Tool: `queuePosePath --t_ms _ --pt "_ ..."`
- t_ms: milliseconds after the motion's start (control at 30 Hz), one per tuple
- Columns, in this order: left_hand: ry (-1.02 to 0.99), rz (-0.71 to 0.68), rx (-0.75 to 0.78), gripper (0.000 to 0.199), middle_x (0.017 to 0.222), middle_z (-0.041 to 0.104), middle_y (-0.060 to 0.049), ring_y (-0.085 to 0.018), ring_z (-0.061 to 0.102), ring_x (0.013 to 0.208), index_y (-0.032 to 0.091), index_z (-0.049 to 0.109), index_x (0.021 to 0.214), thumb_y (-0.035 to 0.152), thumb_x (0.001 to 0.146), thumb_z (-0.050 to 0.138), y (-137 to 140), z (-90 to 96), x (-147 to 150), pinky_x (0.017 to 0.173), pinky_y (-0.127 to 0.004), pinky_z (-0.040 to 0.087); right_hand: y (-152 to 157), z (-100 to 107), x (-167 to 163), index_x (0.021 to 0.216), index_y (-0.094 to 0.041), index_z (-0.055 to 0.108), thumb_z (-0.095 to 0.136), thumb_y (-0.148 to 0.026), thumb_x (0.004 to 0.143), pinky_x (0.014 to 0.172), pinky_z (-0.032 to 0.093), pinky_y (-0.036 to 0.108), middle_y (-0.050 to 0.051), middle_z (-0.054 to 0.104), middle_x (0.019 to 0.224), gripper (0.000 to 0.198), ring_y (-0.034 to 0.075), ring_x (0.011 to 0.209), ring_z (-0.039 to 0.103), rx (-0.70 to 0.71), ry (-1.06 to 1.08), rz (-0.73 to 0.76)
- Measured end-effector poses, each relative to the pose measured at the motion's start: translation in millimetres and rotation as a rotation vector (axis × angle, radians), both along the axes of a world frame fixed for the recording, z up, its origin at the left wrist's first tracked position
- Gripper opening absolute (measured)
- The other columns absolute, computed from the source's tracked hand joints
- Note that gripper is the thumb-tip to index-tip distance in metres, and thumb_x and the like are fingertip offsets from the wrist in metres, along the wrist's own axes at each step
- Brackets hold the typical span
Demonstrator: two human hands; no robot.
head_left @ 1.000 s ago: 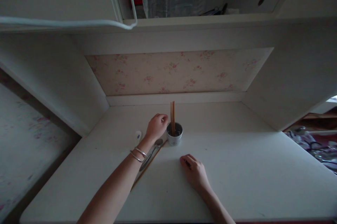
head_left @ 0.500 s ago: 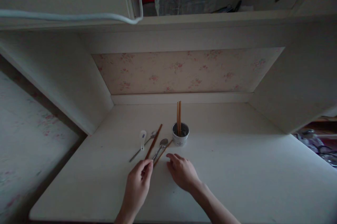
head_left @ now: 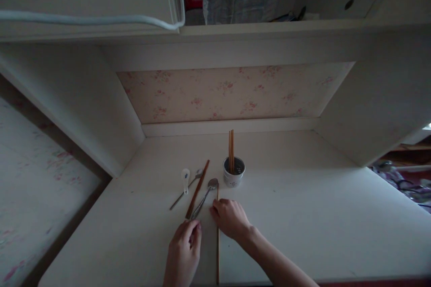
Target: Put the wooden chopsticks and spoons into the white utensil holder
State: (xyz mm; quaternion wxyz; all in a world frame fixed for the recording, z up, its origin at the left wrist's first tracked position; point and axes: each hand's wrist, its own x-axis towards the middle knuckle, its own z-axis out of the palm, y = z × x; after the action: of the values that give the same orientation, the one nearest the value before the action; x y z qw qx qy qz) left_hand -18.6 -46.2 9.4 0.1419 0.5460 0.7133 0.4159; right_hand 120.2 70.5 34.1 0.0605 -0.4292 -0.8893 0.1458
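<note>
The left hand [head_left: 184, 251] lies curled on the smooth white desk [head_left: 303, 215], its fingertips pinching the near end of a slim brown wooden chopstick [head_left: 198, 188]. The right hand [head_left: 230, 218] rests loosely bent, holding nothing, with its fingers on a second chopstick [head_left: 217, 251]. Two metal spoons [head_left: 204, 197] and a small white ceramic spoon [head_left: 185, 178] lie alongside. A round perforated white holder [head_left: 233, 174] keeps more chopsticks upright.

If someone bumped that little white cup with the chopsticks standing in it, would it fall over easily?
Probably fairly easily. The cup is small and narrow, while the chopsticks rise well above its rim, so it looks top-heavy. It stands free on the smooth desk, so a low nudge might slide it instead.
</note>
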Motion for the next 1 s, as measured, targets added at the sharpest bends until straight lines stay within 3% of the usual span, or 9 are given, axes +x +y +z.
queuePosePath --t_ms 100,200,333,533,700,767,867,1000 --pt "-0.041 -0.029 -0.025 0.021 0.089 0.070 -0.007 -0.022 0.067 0.079 0.029 0.067 0.092 0.034 0.088 0.046 5.0 -2.1 7.5 0.068 -0.031 0.054 -3.5 -0.7 4.4 0.098 -0.020 0.057 0.042 -0.020 0.086 0.053 0.033 0.026 0.009 0.071 0.082 0.019 0.022 0.069 0.067 -0.017 -0.032 -0.063" --pt "-0.094 -0.068 -0.058 0.022 0.089 0.071 -0.005 -0.020 0.067 0.078 0.029 0.067 0.093 0.034 0.089 0.047 10.1 -1.1 15.0 0.069 -0.030 0.054 -6.9 1.9 9.6 0.110 -0.017 0.052 0.048 -0.014 0.077 0.052 0.029 0.026 0.011 0.072 0.082 0.033 0.023 0.069 0.068 -0.043 -0.072 -0.077" --pt "-0.148 -0.112 -0.048 0.024 0.088 0.071 -0.005 -0.017 0.067 0.078 0.024 0.067 0.093 0.036 0.090 0.047 14.7 -2.1 19.7 0.071 -0.026 0.053 -13.4 7.0 19.2 0.099 -0.019 0.051 0.049 -0.010 0.072 0.050 0.024 0.025 0.007 0.070 0.074 0.028 0.020 0.063 0.065 -0.095 0.015 -0.093" --pt "-0.118 -0.099 -0.042 0.029 0.085 0.071 -0.005 -0.014 0.065 0.069 0.020 0.067 0.095 0.038 0.093 0.044 13.7 -4.9 18.0 0.063 -0.021 0.051 -15.0 36.3 44.4 0.078 -0.023 0.043 0.050 -0.019 0.080 0.050 0.032 0.020 -0.004 0.061 0.063 0.009 0.011 0.054 0.054 -0.295 0.496 -0.213" --pt "-0.123 -0.146 -0.021 0.026 0.086 0.070 -0.005 -0.014 0.065 0.071 0.020 0.066 0.095 0.036 0.092 0.045 13.0 -2.7 18.8 0.064 -0.019 0.051 11.4 98.6 65.9 0.099 -0.023 0.046 0.062 -0.037 0.080 0.063 0.053 0.029 0.000 0.070 0.077 0.028 0.015 0.066 0.065 -0.519 1.078 -0.272" --pt "-0.129 -0.156 -0.020 0.026 0.085 0.070 -0.005 -0.013 0.065 0.070 0.019 0.066 0.096 0.035 0.092 0.045 12.9 -3.6 18.9 0.063 -0.019 0.051 31.0 126.8 72.3 0.109 -0.021 0.050 0.066 -0.040 0.077 0.069 0.056 0.034 0.003 0.072 0.084 0.040 0.016 0.072 0.067 -0.424 1.243 -0.298" --pt "-0.136 -0.159 -0.028 0.025 0.086 0.070 -0.005 -0.013 0.065 0.071 0.019 0.065 0.098 0.034 0.093 0.045 12.4 -6.0 18.4 0.064 -0.020 0.050 67.5 157.5 77.4 0.101 -0.019 0.062 0.070 -0.039 0.075 0.074 0.057 0.035 0.004 0.072 0.085 0.034 0.015 0.073 0.067 -0.130 1.373 -0.362" --pt "-0.132 -0.156 -0.028 0.024 0.086 0.069 -0.005 -0.014 0.065 0.073 0.020 0.065 0.095 0.033 0.093 0.045 11.9 -6.9 18.1 0.065 -0.020 0.050 116.2 161.2 73.1 0.099 -0.019 0.066 0.066 -0.040 0.077 0.075 0.057 0.034 0.003 0.071 0.087 0.031 0.015 0.075 0.068 0.074 1.343 -0.386"
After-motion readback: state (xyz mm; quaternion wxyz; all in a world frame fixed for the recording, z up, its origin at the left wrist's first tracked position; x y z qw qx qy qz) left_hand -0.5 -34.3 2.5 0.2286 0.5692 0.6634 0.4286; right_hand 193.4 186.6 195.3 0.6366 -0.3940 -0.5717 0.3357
